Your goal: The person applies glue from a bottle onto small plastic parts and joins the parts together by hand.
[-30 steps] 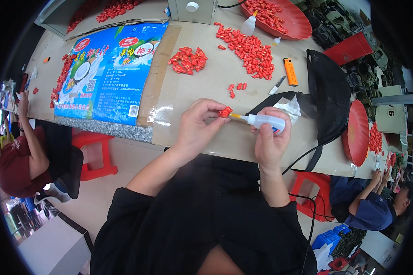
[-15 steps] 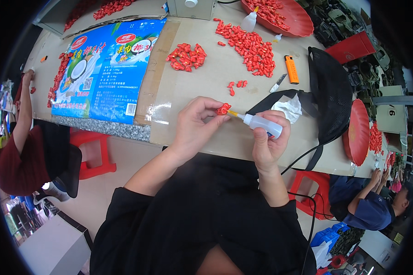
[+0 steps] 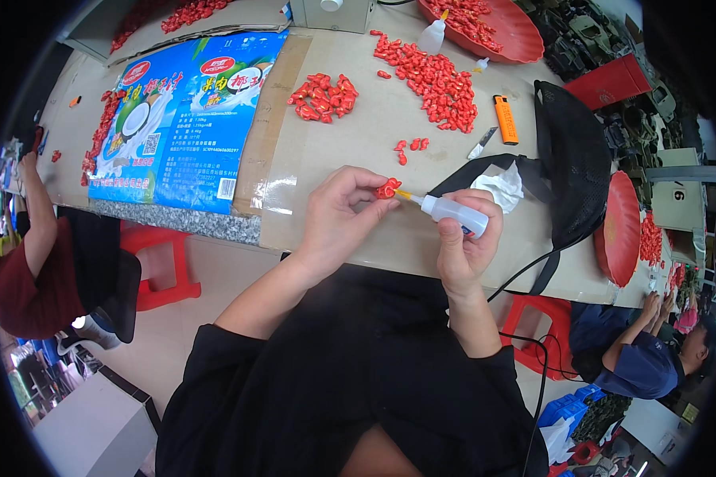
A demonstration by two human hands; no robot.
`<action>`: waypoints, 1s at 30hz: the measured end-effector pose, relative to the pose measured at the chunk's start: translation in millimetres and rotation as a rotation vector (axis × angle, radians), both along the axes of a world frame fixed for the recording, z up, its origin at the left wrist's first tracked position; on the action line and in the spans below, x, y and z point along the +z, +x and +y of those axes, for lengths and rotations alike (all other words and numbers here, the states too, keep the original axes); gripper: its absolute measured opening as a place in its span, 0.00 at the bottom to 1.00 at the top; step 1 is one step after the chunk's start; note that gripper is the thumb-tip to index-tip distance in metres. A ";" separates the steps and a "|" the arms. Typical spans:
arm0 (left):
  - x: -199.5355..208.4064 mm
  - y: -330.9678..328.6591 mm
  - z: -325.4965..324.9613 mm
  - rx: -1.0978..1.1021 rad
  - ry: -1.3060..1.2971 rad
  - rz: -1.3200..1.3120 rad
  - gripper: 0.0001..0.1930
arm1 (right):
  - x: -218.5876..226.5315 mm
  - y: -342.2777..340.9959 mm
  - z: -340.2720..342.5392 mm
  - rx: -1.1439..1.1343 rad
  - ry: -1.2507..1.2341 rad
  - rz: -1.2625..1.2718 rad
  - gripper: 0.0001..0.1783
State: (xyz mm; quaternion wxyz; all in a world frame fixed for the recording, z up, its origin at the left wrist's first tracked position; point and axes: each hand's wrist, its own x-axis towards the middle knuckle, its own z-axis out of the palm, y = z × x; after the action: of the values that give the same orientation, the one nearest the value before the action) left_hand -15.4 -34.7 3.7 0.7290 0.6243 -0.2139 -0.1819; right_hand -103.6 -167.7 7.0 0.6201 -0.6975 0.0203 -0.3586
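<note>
Between thumb and fingers, my left hand (image 3: 343, 208) pinches a small glossy red figurine (image 3: 387, 188). My right hand (image 3: 471, 248) grips a translucent squeeze bottle (image 3: 455, 215) lying tilted, its yellow nozzle tip (image 3: 405, 195) at the red piece. Whether any liquid leaves the tip is too small to see. Beyond my hands, a few loose red pieces (image 3: 411, 149) lie on the table, with a small heap (image 3: 323, 99) to their left and a larger pile (image 3: 437, 87) farther back.
An orange lighter (image 3: 505, 121), a craft knife (image 3: 483, 143) and a crumpled tissue (image 3: 501, 187) lie right of the pieces, beside a black mesh bag (image 3: 574, 159). A second bottle (image 3: 432, 38) stands by a red tray (image 3: 525, 48). Blue printed cardboard (image 3: 191, 127) covers the left. People sit at both sides.
My hands, the red figurine and the bottle stay almost where they were. At far left, the other person's arm has shifted outward, away from the table.
</note>
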 end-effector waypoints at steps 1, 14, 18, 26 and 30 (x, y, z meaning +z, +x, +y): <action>-0.3 -0.1 -0.3 0.014 -0.017 0.003 0.11 | 0.4 0.1 0.0 0.000 0.000 0.000 0.17; -0.9 0.5 -1.4 0.015 -0.029 -0.029 0.11 | 1.4 1.1 0.6 -0.002 -0.020 0.001 0.16; 0.8 0.9 -0.3 -0.007 -0.024 -0.044 0.10 | 2.4 0.6 0.0 0.015 -0.022 0.011 0.16; 1.6 1.0 0.6 -0.023 0.001 -0.013 0.10 | 2.4 0.8 -0.8 0.030 -0.026 0.009 0.16; 2.6 0.4 0.0 -0.017 -0.004 -0.012 0.10 | 2.0 0.8 -1.2 0.035 -0.017 -0.002 0.16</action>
State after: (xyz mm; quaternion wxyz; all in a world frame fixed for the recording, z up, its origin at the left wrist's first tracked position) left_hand -15.0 -34.7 6.3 0.7274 0.6219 -0.2243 -0.1839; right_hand -102.8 -168.9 9.0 0.6204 -0.7025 0.0047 -0.3485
